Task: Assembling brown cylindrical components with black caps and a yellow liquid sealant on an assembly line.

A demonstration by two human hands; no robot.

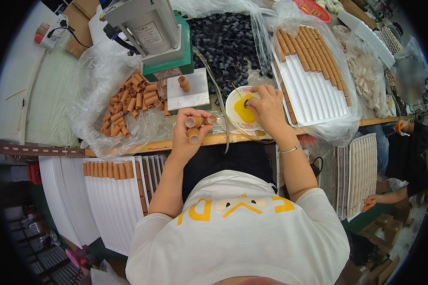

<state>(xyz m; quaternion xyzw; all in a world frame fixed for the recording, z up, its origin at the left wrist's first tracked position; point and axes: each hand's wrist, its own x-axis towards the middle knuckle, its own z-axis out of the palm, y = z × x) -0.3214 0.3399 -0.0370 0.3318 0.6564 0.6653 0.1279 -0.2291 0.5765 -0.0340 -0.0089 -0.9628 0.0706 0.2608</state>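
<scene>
Several short brown tubes [193, 122] are bunched in my left hand [179, 137], their round ends facing up, just in front of the work plate. My right hand [269, 109] pinches a small black fitting [247, 102] over a bowl [230, 102] of yellow liquid [243, 113]. My fingertips partly cover the fitting; whether it touches the liquid is hard to tell. A thin stick [236, 89] leans in the bowl. On the metal plate [192, 93] of a green press [168, 70], one brown tube piece [184, 84] stands upright.
Loose brown tubes [133, 98] lie piled on plastic at left. Black fittings [222, 40] heap behind the bowl. A white ridged tray [314, 90] holds rows of tubes at right; another tray [111, 204] sits low left. A cable [214, 76] crosses the table. Another person's hand [372, 202] touches a rack.
</scene>
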